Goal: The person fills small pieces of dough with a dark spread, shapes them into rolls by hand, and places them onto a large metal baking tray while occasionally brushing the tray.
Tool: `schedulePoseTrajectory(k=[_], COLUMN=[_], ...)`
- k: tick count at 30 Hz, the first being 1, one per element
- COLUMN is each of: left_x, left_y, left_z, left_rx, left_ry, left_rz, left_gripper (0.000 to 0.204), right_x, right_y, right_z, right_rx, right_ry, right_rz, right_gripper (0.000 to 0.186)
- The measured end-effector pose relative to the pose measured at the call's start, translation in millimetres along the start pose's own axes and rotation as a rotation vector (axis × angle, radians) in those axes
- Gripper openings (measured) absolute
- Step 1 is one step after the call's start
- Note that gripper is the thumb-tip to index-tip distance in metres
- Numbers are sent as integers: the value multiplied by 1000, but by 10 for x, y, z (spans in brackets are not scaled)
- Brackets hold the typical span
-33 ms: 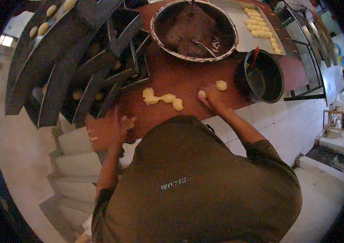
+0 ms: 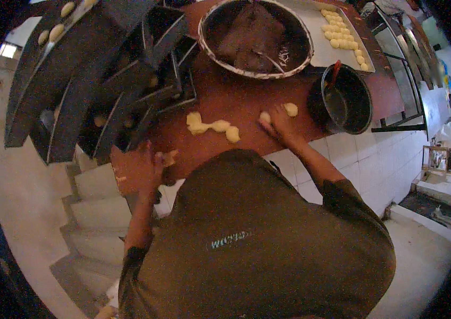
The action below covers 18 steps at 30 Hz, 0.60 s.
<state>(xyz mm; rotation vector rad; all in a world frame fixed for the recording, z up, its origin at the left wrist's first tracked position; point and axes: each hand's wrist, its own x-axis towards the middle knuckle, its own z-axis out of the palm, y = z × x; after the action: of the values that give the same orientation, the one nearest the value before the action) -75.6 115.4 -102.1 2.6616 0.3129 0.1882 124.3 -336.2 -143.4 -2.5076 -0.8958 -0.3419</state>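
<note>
My right hand (image 2: 283, 126) is low over the tabletop, fingers curved around a small pale dough piece (image 2: 264, 116) that shows at its thumb side. Just beyond its fingertips sits a round dough ball (image 2: 291, 109). To the left lies an uneven, lumpy strip of yellow dough (image 2: 219, 126), which neither hand touches. My left hand (image 2: 150, 164) rests at the table's left corner, blurred, with fingers stretched out. Beside its thumb is a small yellowish dough scrap (image 2: 169, 158); whether the hand touches it is unclear.
A wide basin (image 2: 202, 43) of dark brown filling with a spoon stands at the back. A tray (image 2: 314, 37) holds rows of dough balls. A black pot (image 2: 364, 125) with a red-handled tool stands at right. Stacked dark metal pans (image 2: 90, 101) crowd the left, beside stairs (image 2: 95, 212).
My right hand has shifted slightly, its fingers reaching closer to the round dough ball. The small dough piece has moved slightly up at its thumb side. My left hand stays nearly in place.
</note>
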Motion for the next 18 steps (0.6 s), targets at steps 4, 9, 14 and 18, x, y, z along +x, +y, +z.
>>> schedulePoseTrajectory(k=[4, 9, 14, 18], left_x=[-311, -302, -267, -307], left_y=[-329, -243, 240, -128], left_z=[191, 225, -161, 282], left_rx=[25, -208, 43, 75], left_ry=[98, 322, 75, 180], left_rz=[32, 121, -143, -62], left_gripper=[61, 68, 75, 77], right_x=[49, -141, 269, 12], right_y=[-239, -239, -849, -160], right_z=[81, -236, -611, -635], right_rx=[-10, 161, -39, 298], right_ry=[-7, -10, -108, -450], right_rz=[27, 74, 34, 273], right_gripper=[24, 28, 27, 31])
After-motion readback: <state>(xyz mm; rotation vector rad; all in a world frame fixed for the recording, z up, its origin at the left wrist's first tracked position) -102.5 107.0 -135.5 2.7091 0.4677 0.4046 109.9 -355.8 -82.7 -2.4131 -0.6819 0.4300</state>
